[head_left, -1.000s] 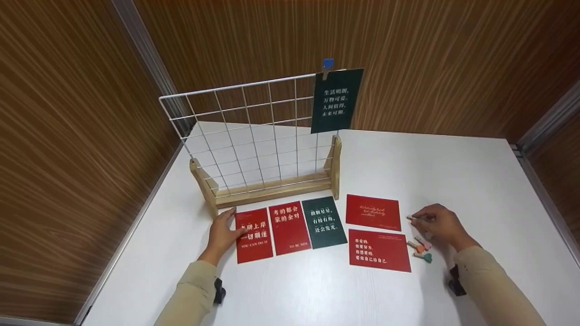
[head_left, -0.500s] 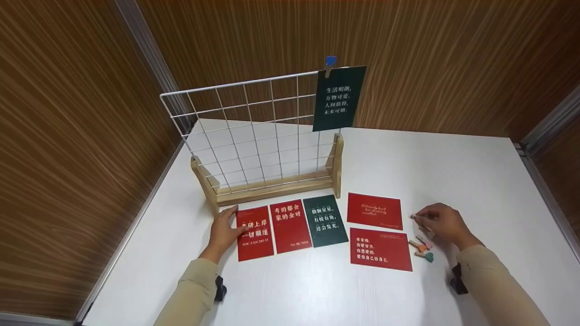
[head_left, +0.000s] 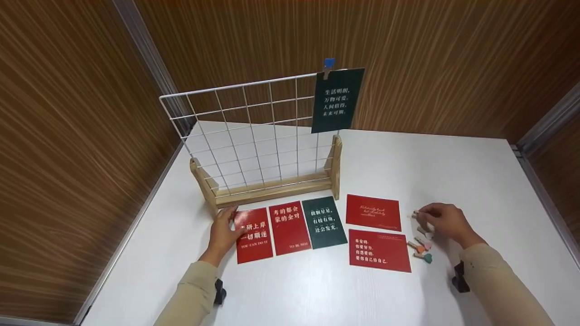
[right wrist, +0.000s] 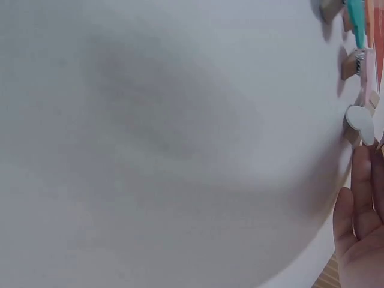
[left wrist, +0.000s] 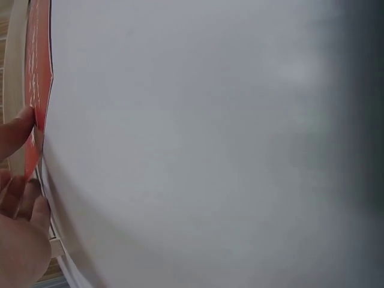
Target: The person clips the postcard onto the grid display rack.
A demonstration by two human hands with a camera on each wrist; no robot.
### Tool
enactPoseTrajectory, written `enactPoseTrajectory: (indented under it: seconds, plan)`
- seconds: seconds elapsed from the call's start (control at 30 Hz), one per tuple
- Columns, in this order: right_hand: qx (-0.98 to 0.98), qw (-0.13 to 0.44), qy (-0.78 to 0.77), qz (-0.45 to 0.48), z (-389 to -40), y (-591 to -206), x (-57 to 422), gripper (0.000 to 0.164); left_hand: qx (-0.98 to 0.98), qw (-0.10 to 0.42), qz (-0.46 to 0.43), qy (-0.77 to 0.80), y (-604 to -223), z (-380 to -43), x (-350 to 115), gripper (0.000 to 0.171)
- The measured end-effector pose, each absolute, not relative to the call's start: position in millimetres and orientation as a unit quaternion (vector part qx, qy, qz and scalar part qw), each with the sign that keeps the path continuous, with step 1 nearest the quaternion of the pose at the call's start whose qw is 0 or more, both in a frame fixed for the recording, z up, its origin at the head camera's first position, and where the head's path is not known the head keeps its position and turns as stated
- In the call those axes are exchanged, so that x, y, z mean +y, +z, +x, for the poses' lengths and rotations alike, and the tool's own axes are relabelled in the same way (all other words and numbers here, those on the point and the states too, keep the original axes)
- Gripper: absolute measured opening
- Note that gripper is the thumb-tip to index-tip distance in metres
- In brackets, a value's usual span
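At the stand's front left, my left hand (head_left: 223, 233) pinches the left edge of a red card (head_left: 256, 244). The left wrist view has the thumb over the card (left wrist: 39, 78) and the other fingers by its underside; that edge looks slightly raised. On the right side of the table, my right hand (head_left: 448, 222) pinches a small wooden clothespin (head_left: 415, 215) between thumb and index finger. A white heart (right wrist: 360, 122) shows at its fingertips in the right wrist view; the hand partly hides the clothespin.
A wire grid (head_left: 253, 131) stands in a wooden base (head_left: 276, 188). A blue heart clothespin (head_left: 329, 63) clips a green card (head_left: 338, 102) at its top right. Lying on the table are a red card (head_left: 290, 233), a green card (head_left: 324, 233), two sideways red cards (head_left: 379, 258) and several heart clothespins (head_left: 423, 257).
The left edge of the red card has risen slightly in my left hand and catches the light. My right hand has shifted a little right, and the clothespin has turned in its fingers.
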State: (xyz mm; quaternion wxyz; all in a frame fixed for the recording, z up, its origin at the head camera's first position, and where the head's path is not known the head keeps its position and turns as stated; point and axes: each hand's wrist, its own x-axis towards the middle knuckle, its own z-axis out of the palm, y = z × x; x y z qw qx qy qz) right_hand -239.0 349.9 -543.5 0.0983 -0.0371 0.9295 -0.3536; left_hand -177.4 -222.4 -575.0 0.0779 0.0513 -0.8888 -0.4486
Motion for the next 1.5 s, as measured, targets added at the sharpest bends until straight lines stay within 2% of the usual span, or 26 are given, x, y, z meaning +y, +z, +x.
enactPoseTrajectory:
  seconds: [0.4,0.57,0.83,1.0,1.33,1.5]
  plan:
    - [0.924,0.082,-0.369,-0.061,-240.4,-537.6,350.5,0.022,-0.882,0.069,0.071,-0.461,-573.8,-175.6,-221.9,0.075]
    - [0.923,0.063,-0.371,-0.075,-240.5,-535.7,351.6,0.019,-0.873,0.056,0.079,-0.479,-572.8,-178.2,-221.8,0.071]
    - [0.914,0.045,-0.397,-0.072,-238.7,-533.0,350.7,0.022,-0.864,0.049,0.079,-0.495,-571.3,-179.3,-223.7,0.067]
    - [0.906,0.039,-0.418,-0.057,-240.1,-527.7,348.9,0.025,-0.858,0.032,0.092,-0.505,-564.3,-179.0,-225.0,0.064]
    - [0.882,0.038,-0.461,-0.088,-246.6,-518.1,345.3,0.036,-0.819,-0.009,0.115,-0.562,-544.2,-181.1,-231.1,0.055]
    - [0.869,0.036,-0.482,-0.105,-250.9,-511.0,339.9,0.037,-0.806,0.004,0.085,-0.586,-529.2,-182.4,-232.6,0.052]
